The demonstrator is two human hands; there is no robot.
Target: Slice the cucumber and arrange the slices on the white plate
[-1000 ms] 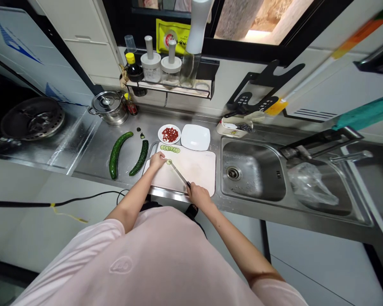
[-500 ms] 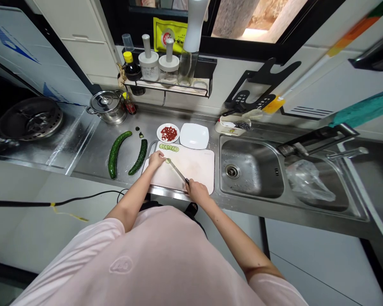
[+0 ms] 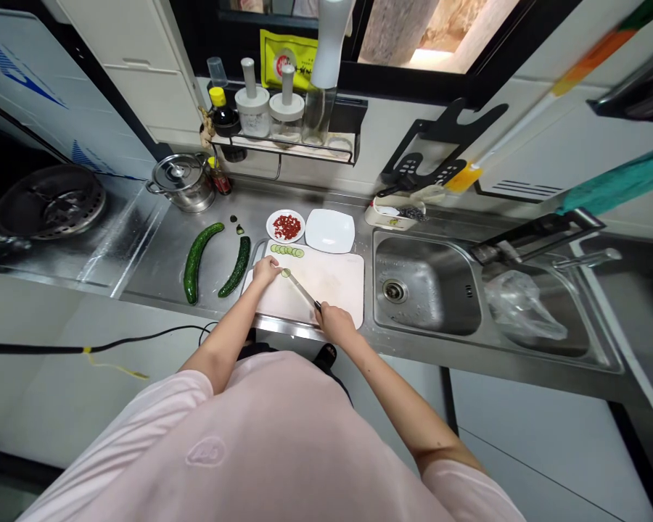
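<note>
My right hand [image 3: 334, 321] grips the black handle of a knife [image 3: 303, 292], whose blade points up and left over the white cutting board [image 3: 337, 286]. At the blade's tip lies a single cucumber slice [image 3: 286, 273]. My left hand [image 3: 266, 270] is at the board's left edge, fingers closed beside that slice; what they hold, if anything, is too small to tell. A row of overlapping cucumber slices [image 3: 287, 251] lies along the board's top edge. Left of the board are a cut cucumber [image 3: 236, 268] and a longer whole one [image 3: 196, 262].
Behind the board stand a plate of chopped red pieces [image 3: 286, 227] and a white plate [image 3: 330, 230]. A steel pot [image 3: 181, 181] is at the back left, a pan [image 3: 51, 199] at far left. The sink [image 3: 427, 286] is on the right, a condiment shelf [image 3: 288, 147] above.
</note>
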